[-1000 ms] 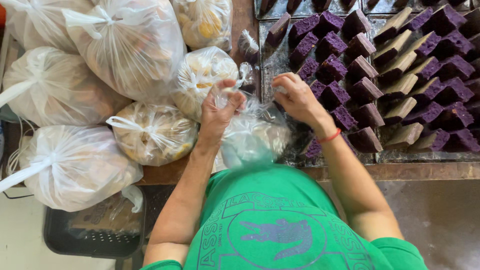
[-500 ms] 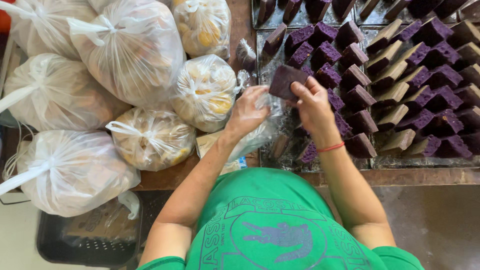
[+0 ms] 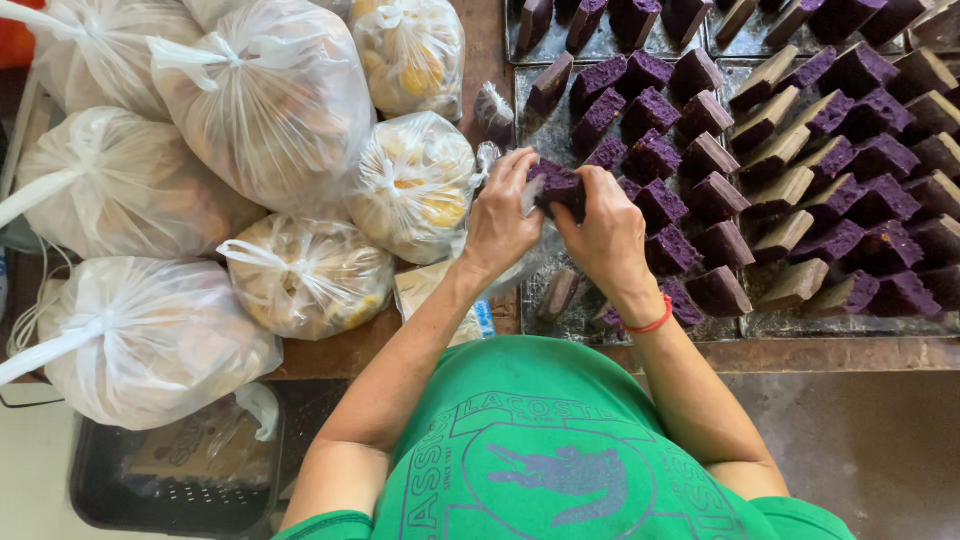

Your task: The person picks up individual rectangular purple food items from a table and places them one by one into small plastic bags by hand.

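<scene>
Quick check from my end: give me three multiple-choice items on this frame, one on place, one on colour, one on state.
1. Where do the tied white bags lie?
A. to the person's left of the trays
B. on the trays
C. on the floor

2. What colour is the cake piece between the hands?
A. yellow
B. purple
C. green

3. How is that piece held?
A. by the left hand alone
B. by the right hand alone
C. by both hands

Key: 1 A, the bags crowd the table beside the metal trays. 2 B, its crumb is dark purple. 3 C, fingers of both hands grip it.
</scene>
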